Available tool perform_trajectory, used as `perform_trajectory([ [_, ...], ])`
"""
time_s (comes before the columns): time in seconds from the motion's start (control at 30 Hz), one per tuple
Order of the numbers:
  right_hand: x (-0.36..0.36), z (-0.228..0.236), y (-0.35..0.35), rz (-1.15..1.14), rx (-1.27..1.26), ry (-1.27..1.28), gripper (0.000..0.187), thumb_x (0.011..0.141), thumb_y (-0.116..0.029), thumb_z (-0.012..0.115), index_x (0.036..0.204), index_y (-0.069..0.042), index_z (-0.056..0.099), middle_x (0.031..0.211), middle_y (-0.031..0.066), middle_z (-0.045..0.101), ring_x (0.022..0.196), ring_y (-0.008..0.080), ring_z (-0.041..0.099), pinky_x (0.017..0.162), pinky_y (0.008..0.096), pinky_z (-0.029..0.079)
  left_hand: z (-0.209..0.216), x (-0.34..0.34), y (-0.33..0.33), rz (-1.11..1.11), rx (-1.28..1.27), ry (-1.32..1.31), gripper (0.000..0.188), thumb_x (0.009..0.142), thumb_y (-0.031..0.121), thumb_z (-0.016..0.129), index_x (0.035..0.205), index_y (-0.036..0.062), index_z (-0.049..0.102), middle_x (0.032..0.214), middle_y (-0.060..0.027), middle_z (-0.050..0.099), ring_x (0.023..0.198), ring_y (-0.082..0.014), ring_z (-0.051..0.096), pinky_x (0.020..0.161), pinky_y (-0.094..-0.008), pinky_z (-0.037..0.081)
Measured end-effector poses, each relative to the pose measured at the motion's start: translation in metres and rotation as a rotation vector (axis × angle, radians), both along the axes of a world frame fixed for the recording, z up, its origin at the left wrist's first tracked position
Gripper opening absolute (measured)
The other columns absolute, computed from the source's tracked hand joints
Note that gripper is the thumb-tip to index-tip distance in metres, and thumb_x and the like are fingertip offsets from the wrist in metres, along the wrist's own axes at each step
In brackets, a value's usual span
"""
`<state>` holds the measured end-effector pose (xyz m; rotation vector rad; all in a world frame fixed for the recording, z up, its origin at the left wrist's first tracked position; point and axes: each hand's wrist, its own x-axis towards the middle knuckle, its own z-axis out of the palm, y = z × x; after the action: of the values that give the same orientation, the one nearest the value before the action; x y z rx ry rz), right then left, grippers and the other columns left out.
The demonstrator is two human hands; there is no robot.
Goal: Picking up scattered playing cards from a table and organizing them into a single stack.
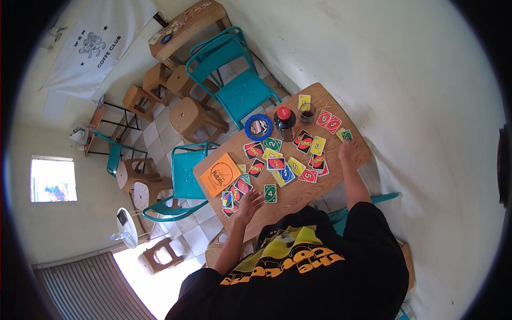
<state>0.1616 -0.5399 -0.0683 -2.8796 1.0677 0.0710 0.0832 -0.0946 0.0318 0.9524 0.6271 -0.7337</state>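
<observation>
Your left hand [247, 208] is over the near left part of the wooden desk [326, 99], its fingers apart and holding nothing. It is just beside a fanned stack of cards [242, 185], and a single green card [270, 193] lies just past your fingertips, face up. Your right hand [346, 151] is at the right side of the desk, its fingers at a green card [346, 135] that overlaps a yellow card [340, 135]; you cannot tell from this view whether they are clamped on it or only touching.

Between your hands lies a loose spread of cards, some face up, some face down. Two red cards [328, 121] overlap beyond your right hand. Toward the far side stand a blue ashtray [248, 128], a dark bottle [284, 129] with a red cap and a glass [307, 114]. An orange sheet [220, 175] lies at the left edge.
</observation>
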Motion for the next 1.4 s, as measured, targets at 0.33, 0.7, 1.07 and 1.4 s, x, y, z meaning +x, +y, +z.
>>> perform_trajectory([
  [0.33, -0.023, 0.021, -0.016, 0.054, 0.084, -0.065, 0.017, 0.081, -0.020, 0.064, 0.084, -0.004, 0.066, 0.083, 0.0168, 0.066, 0.080, 0.0318, 0.066, 0.068, 0.0423, 0.053, -0.021, -0.008, -0.004, 0.052, -0.047, 0.015, 0.030, 0.093, 0.034, 0.046, 0.111, 0.0101, 0.047, 0.113, -0.0075, 0.057, 0.099, -0.0258, 0.058, 0.088, -0.0381, 0.044],
  [0.7, -0.047, 0.051, 0.112, 0.303, 0.866, -0.491, 0.019, 0.083, -0.018, 0.059, 0.086, -0.001, 0.067, 0.072, 0.0156, 0.064, 0.068, 0.0270, 0.064, 0.059, 0.0376, 0.047, -0.022, -0.003, -0.042, -0.179, -0.050, -0.149, 0.050, 0.095, 0.039, 0.044, 0.129, 0.0028, 0.040, 0.120, -0.0098, 0.055, 0.106, -0.0232, 0.056, 0.087, -0.0354, 0.044],
  [1.07, -0.076, 0.118, 0.219, 1.023, 1.313, -0.167, 0.032, 0.075, -0.011, 0.067, 0.103, 0.003, 0.061, 0.077, 0.0087, 0.064, 0.067, 0.0191, 0.061, 0.064, 0.0302, 0.049, -0.017, 0.000, -0.083, 0.071, 0.056, -0.211, 0.052, 0.096, 0.050, 0.037, 0.120, 0.0056, 0.050, 0.083, -0.0015, 0.055, 0.072, -0.0113, 0.053, 0.065, -0.0270, 0.044],
  [1.4, -0.024, -0.006, 0.049, 0.297, 0.578, -0.314, 0.033, 0.076, -0.020, 0.069, 0.101, 0.001, 0.063, 0.092, 0.0174, 0.065, 0.080, 0.0267, 0.065, 0.069, 0.0360, 0.052, -0.019, -0.011, -0.047, 0.118, -0.160, -0.109, 0.051, 0.096, 0.049, 0.034, 0.118, 0.0057, 0.051, 0.106, -0.0126, 0.063, 0.079, -0.0202, 0.060, 0.070, -0.0327, 0.048],
])
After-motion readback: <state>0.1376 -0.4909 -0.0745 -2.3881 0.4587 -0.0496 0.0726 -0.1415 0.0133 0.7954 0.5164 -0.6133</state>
